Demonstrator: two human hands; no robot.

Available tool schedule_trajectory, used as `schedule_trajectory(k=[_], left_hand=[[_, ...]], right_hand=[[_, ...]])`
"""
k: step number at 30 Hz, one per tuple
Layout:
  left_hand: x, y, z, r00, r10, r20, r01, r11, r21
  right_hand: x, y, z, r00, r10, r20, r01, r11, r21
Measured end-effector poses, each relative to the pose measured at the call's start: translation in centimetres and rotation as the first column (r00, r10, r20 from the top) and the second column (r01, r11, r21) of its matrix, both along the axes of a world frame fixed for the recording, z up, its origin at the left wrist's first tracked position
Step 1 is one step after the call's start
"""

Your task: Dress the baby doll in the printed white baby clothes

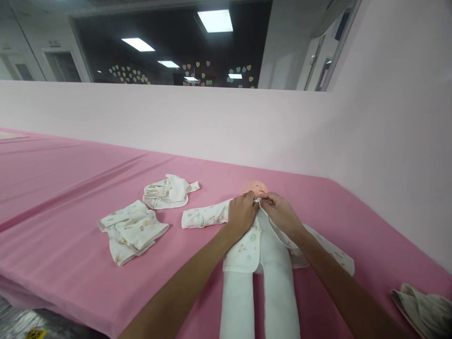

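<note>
The left hand point(243, 213) and right hand point(282, 215) pinch the neckline of a white printed fabric jacket point(243, 252) on a white-bodied doll point(280, 287); likely light, soft, floppy, best held by its front edges.

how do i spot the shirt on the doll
On the pink table, right of the picture's centre, lies a doll. The shirt is the printed one lying open on it. Unlike the two crumpled garments to its left, it has a sleeve stretched straight out.
</note>
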State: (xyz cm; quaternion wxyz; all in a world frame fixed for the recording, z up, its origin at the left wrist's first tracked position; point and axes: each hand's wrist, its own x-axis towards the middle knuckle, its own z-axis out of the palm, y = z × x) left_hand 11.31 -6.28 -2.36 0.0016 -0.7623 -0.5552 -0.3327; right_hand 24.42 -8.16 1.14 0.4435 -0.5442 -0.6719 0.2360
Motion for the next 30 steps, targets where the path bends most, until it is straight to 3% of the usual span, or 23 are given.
schedule_trajectory(k=[9,13,17,21,25,30], left_hand=[[-0.4,-0.3,0.9,0.999,0.021,0.028,-0.018,0.994,-0.104],[-0.9,-2.6,2.0,1.000,0.015,0.006,-0.014,0.984,-0.180],[-1.1,-6.1,2.5,0.998,-0.028,-0.052,0.017,0.981,-0.195],[-0.8,-7.8,2.1,0.990,-0.007,-0.137,-0.014,0.988,-0.152],[-0.6,-7.0,1.5,0.985,0.048,-0.169,-0.068,0.991,-0.114],[-1.3,-5.7,0.9,0.989,0.058,-0.139,-0.072,0.993,-0.099]], right_hand=[[1.0,-0.6,0.2,0.990,-0.079,0.121,0.086,0.995,-0.057],[1.6,-3.2,0.8,0.932,-0.133,0.337,0.158,0.986,-0.048],[1.7,-5.2,0.0,0.862,-0.129,0.491,0.190,0.979,-0.075],[1.7,-5.5,-1.8,0.885,-0.168,0.435,0.187,0.982,-0.001],[1.8,-5.1,-3.0,0.913,-0.199,0.357,0.189,0.980,0.065],[1.9,-5.0,-3.0,0.957,-0.153,0.245,0.138,0.987,0.078]])
